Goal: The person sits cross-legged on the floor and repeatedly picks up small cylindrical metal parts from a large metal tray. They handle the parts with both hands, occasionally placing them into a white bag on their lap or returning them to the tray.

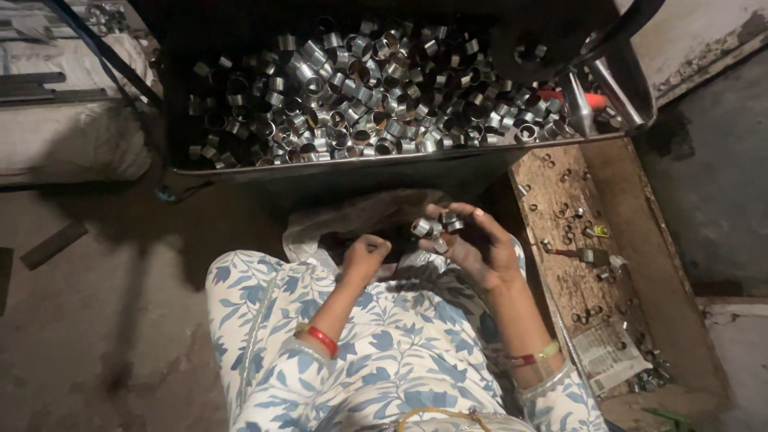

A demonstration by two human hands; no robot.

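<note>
While several short steel bushings (pixel 436 226) were gripped in the right hand (pixel 472 248) above the lap, the left hand (pixel 364 258) was kept clenched, suggesting sorting from the heaped tray (pixel 384 164), with careful fingertip separation needed next.

Several short shiny metal rings (pixel 436 226) sit clustered together, held above the lap, well below the tray.

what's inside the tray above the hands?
The tray holds a heap of short shiny metal rings. An orange-handled tool lies at its right end. The tray floor beneath is covered.
</note>
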